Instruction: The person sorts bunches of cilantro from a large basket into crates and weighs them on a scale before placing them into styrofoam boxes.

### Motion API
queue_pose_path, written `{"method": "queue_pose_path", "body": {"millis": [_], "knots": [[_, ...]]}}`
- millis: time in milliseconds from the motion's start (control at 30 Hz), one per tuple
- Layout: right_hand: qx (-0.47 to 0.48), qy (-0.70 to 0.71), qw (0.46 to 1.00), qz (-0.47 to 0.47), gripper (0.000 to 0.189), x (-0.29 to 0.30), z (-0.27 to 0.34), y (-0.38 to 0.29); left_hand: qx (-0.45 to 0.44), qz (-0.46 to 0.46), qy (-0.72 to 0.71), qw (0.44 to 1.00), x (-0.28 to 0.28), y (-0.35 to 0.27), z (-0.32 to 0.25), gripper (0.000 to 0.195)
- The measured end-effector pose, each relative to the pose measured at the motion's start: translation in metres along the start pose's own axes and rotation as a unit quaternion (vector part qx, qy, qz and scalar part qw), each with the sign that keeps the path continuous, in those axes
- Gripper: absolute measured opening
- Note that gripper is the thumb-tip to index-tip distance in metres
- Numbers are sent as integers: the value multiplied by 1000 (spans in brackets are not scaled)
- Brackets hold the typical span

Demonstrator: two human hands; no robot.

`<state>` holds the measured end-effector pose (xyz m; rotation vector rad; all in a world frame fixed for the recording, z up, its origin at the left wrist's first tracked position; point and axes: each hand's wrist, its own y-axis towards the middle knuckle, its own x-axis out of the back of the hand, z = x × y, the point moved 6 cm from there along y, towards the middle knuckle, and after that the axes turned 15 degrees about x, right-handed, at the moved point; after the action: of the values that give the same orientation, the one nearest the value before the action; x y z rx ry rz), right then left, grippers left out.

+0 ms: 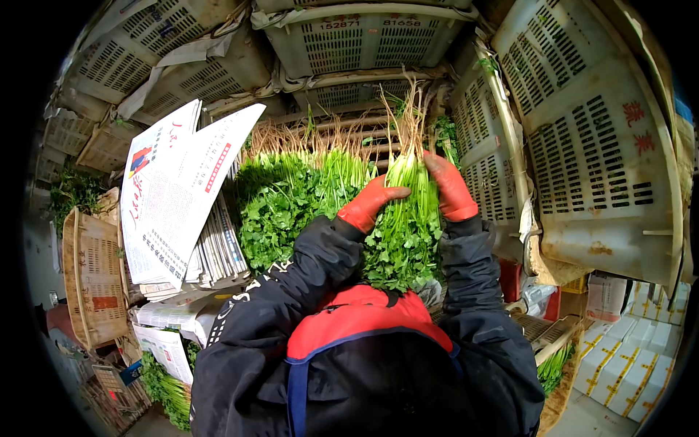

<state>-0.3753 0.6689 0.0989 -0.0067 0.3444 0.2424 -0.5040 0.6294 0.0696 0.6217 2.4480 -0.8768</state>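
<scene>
A bunch of leafy green stalks with long brown roots [410, 175], probably celery or coriander, lies before me with its roots pointing away. My left hand [374, 201], in an orange rubber glove, is closed round its left side, the thumb across the stalks. Along its right side rests my right hand [448, 183], gloved alike, fingers against the stalks near the roots. More of the same greens [306, 191] lie in a row to the left, roots away from me. Left of them, loose printed newspaper sheets [180, 191] cover a stack of folded newspapers [221, 246].
Stacked slotted plastic crates rise at the far side [371, 46], upper left [117, 60] and right [595, 147]. A tan crate [95, 278] stands at the left. White boxes with yellow tape [622, 366] are at the lower right. More greens [169, 390] lie at the lower left.
</scene>
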Motion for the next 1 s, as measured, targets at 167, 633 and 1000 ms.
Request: {"method": "queue_pose_path", "body": {"millis": [167,633,1000], "knots": [[3,-35,999,-32,36,-2,5,-5,15,3,-63,998,-2,-9,-2,41],[1,-108,994,4,34,-4,3,6,30,54,-40,997,9,-12,-1,47],[20,96,992,-75,31,20,5,5,-45,100,-151,982,37,-8,-10,61]]}}
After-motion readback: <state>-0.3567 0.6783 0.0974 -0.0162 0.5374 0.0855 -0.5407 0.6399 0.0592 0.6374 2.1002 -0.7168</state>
